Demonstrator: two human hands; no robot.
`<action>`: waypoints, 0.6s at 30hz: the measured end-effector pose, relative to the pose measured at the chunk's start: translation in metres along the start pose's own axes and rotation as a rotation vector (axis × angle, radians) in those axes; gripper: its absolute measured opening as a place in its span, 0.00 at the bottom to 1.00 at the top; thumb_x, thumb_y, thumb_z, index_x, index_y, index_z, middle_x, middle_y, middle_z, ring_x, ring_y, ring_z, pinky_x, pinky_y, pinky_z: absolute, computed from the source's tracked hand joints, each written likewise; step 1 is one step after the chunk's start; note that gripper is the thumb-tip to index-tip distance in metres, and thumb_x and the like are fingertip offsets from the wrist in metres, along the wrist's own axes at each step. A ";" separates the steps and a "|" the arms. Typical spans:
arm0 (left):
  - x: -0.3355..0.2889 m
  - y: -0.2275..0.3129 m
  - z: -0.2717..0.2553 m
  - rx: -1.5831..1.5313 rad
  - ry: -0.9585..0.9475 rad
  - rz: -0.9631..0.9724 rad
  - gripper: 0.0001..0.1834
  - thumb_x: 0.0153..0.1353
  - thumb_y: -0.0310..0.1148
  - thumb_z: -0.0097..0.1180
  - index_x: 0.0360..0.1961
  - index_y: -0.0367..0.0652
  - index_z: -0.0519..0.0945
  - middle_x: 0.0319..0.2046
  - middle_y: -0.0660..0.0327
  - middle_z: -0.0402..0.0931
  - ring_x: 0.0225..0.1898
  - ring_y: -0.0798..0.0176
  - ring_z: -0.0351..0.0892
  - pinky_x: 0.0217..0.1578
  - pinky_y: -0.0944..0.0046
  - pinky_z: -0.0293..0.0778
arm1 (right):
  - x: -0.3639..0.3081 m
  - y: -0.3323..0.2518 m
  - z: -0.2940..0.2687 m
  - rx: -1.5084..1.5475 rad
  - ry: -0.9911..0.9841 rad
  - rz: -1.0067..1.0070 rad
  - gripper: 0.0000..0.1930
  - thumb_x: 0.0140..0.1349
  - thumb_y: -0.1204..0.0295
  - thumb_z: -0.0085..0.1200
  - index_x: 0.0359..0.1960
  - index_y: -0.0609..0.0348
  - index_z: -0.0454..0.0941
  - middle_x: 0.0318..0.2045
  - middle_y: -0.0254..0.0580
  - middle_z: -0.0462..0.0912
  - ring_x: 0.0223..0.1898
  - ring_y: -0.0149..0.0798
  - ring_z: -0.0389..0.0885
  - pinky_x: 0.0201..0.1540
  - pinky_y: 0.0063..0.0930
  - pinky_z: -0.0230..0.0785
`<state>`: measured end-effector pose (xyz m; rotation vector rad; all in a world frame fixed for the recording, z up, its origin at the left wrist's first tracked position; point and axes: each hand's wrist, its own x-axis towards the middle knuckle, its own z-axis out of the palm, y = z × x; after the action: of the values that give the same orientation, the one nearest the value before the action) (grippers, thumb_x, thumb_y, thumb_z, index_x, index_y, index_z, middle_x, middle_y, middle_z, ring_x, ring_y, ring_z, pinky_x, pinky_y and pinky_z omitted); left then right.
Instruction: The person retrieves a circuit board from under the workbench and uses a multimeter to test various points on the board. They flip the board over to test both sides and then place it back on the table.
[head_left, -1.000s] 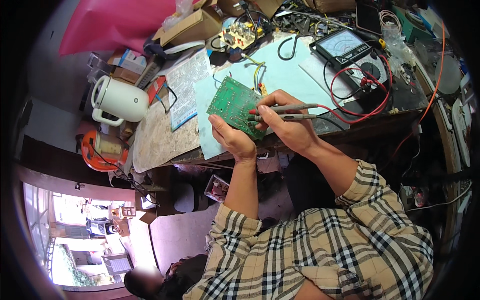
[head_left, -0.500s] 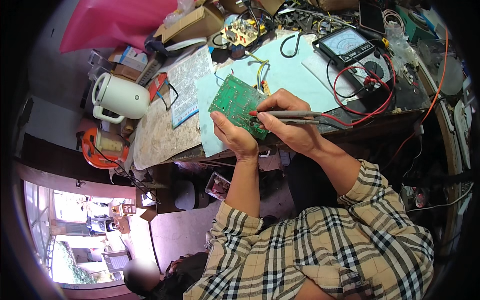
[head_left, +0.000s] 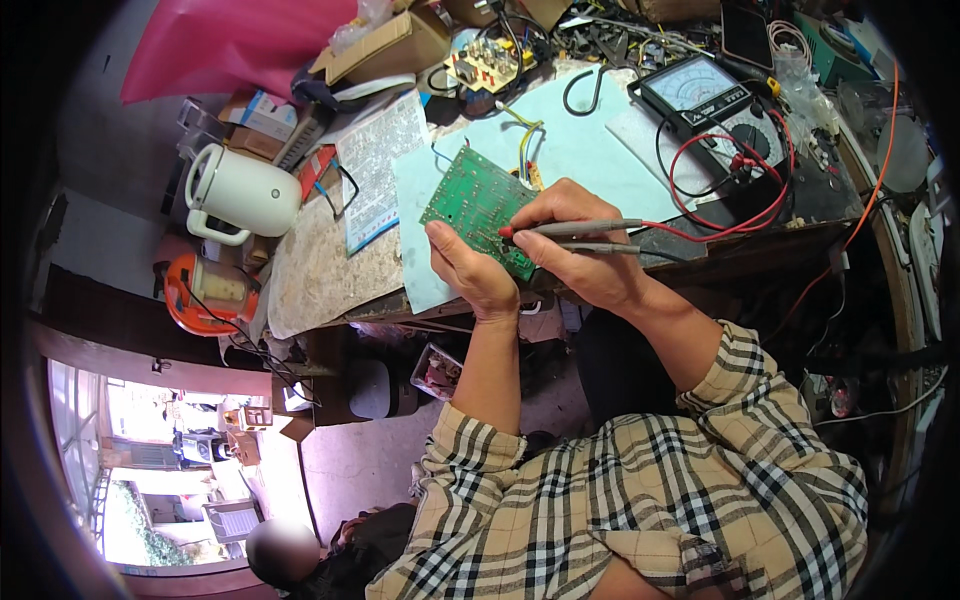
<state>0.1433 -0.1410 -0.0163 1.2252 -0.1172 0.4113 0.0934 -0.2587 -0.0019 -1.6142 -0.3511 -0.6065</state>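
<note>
A green circuit board [head_left: 468, 200] is tilted over the bench with its soldered side toward me. My left hand [head_left: 474, 276] grips its near left edge, thumb on top. In my right hand [head_left: 585, 250] are two multimeter probes [head_left: 590, 227], held together like chopsticks, with their tips at the board's solder joints near its right side. Whether the tips touch cannot be made out. Red and black leads run from the probes toward an analog multimeter [head_left: 715, 110] at the back right. Coloured wires [head_left: 526, 135] come out behind the board.
Pale blue paper [head_left: 425, 275] covers part of the worn bench. Scissors [head_left: 590, 88], a component-filled board [head_left: 485, 66] and cardboard boxes [head_left: 385, 45] lie at the back. On the left stand a white kettle [head_left: 250, 195] and an orange device [head_left: 205, 295]. Another person [head_left: 285, 550] is at lower left.
The probes have shifted slightly at the board, their tips moving a little left and down. The board has moved very slightly right. My left hand keeps its grip.
</note>
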 end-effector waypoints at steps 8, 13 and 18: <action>-0.001 0.001 0.000 0.009 -0.026 0.019 0.26 0.74 0.46 0.31 0.41 0.32 0.73 0.37 0.56 0.75 0.37 0.64 0.73 0.40 0.64 0.71 | 0.002 0.001 0.000 -0.066 -0.030 -0.024 0.06 0.58 0.76 0.57 0.35 0.63 0.82 0.32 0.40 0.79 0.35 0.32 0.75 0.38 0.25 0.69; 0.000 -0.001 -0.002 0.031 -0.047 0.041 0.26 0.74 0.46 0.31 0.41 0.32 0.73 0.37 0.56 0.75 0.37 0.64 0.73 0.39 0.65 0.71 | 0.002 -0.003 0.002 -0.034 -0.038 0.050 0.06 0.58 0.76 0.56 0.37 0.63 0.81 0.33 0.41 0.79 0.35 0.33 0.76 0.39 0.25 0.69; -0.004 0.004 0.002 0.043 -0.054 0.025 0.25 0.74 0.46 0.30 0.42 0.32 0.73 0.37 0.57 0.75 0.37 0.65 0.73 0.39 0.65 0.70 | 0.003 0.001 0.006 -0.010 0.031 0.043 0.06 0.57 0.73 0.58 0.35 0.62 0.81 0.29 0.41 0.79 0.31 0.34 0.77 0.34 0.28 0.69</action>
<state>0.1388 -0.1425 -0.0133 1.2784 -0.1711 0.4040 0.0977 -0.2533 -0.0014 -1.6163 -0.2900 -0.6006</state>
